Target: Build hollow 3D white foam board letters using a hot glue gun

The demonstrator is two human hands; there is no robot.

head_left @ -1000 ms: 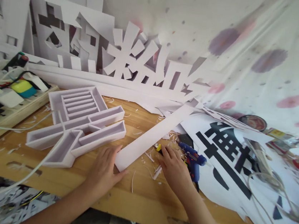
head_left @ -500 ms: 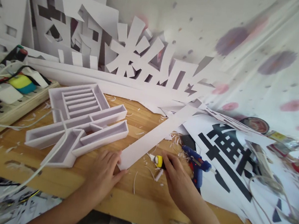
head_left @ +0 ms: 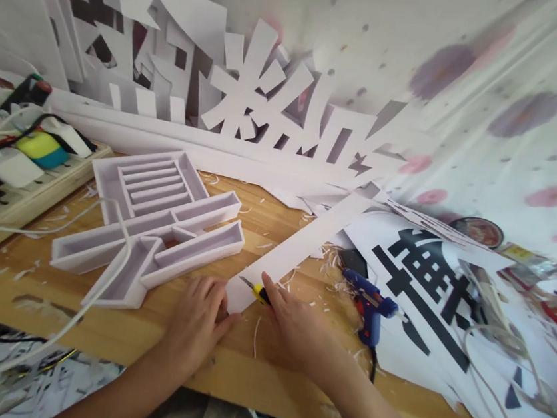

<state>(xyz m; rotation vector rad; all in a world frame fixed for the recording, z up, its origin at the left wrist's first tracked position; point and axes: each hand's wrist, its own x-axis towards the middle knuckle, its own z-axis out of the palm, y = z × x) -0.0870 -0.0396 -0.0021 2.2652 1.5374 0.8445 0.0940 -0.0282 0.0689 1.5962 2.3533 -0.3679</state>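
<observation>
The right hand (head_left: 296, 322) had its grip clenched round a yellow knife (head_left: 259, 293), the blade lying over the near end of a long white strip (head_left: 299, 245). That strip ran slantwise across the middle of the table (head_left: 239, 379), from near left to far right. The left hand (head_left: 197, 317) touched its near end; whether its grip pinched or only pressed there could not be made out. A white compartmented shape (head_left: 197, 260) lay to the left, a blue glue gun (head_left: 372, 303) to the right.
</observation>
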